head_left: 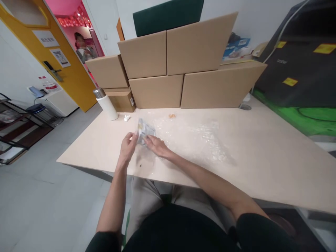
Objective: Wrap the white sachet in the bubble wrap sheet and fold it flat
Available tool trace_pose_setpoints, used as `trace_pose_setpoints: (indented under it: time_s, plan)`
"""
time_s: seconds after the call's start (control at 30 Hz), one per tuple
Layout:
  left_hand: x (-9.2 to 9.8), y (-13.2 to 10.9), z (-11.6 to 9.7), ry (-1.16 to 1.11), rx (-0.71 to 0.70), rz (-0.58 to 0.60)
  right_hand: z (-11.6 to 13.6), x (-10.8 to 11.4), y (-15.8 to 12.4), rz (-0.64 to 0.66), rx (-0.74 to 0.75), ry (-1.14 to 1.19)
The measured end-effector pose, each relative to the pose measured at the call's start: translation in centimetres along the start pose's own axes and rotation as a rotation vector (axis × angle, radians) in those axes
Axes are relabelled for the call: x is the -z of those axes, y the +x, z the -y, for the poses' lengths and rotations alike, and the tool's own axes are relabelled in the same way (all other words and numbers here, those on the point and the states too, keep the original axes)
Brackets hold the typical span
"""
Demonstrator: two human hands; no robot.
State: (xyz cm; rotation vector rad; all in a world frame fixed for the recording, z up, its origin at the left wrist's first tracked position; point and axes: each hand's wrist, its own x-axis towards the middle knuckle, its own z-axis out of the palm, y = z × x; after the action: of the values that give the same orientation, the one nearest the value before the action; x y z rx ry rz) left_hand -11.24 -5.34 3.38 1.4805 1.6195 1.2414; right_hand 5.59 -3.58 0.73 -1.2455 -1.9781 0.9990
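Observation:
I hold a small clear plastic bag (145, 132) with pale contents just above the light wooden table (262, 154). My left hand (127, 147) pinches its left edge with closed fingers. My right hand (156, 145) grips the bag's lower right side, fingers curled on it. A sheet of clear bubble wrap (199, 140) lies flat on the table to the right of my hands. A tiny dark speck (140, 165) rests on the table near my left wrist.
A white bottle with a metal cap (106, 104) stands at the back left, with a small white scrap (126, 118) and a little orange bit (172, 116) nearby. Stacked cardboard boxes (178, 66) line the far edge. A person stands beyond the yellow door (70, 70).

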Motion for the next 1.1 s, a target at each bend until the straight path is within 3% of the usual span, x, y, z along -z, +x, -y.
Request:
trace_pose_setpoints:
  time_s: [0.07,0.17,0.27,0.37,0.53,0.63,0.73,0.83,0.93,1.0,1.1]
  plan:
    - [-1.6,-0.4,-1.8,-0.065,-0.111,0.113,-0.4,0.8,-0.5,-0.019,-0.046,0.384]
    - [-4.6,-0.8,-3.5,0.011,-0.254,0.276,-1.5,2.1,-1.5,-0.038,-0.191,0.898]
    - [-7.4,-1.2,-3.7,0.211,-0.348,0.381,-3.4,3.7,-2.8,-0.138,-0.362,1.091]
    - [-9.4,-2.0,-3.5,0.481,-0.314,0.469,-5.4,5.9,-4.4,-0.233,-0.381,0.945]
    - [-11.2,-3.3,-3.7,0.791,-0.321,0.483,-6.1,8.3,-5.8,-0.404,-0.113,0.115]
    - [-11.1,-3.1,-3.2,0.771,-0.293,0.492,-5.1,7.7,-5.0,-0.296,-0.009,-0.169]
    - [-9.9,-2.0,-1.8,0.621,-0.155,0.284,-4.3,6.5,-3.9,-0.128,-0.037,-0.314]
    - [-8.4,-0.8,-0.4,0.222,0.076,0.073,-3.9,6.0,-3.5,-0.105,-0.106,-0.369]
    - [-7.9,-0.3,-0.4,-0.205,0.213,0.071,-3.5,6.2,-3.9,-0.110,-0.182,-0.312]
    - [-8.4,-0.6,-1.5,-0.311,0.139,0.074,-3.2,6.8,-4.5,-0.120,-0.204,-0.232]
    - [-10.4,-1.8,-4.0,-0.311,-0.077,0.133,-3.2,8.3,-5.5,-0.183,-0.197,0.036]
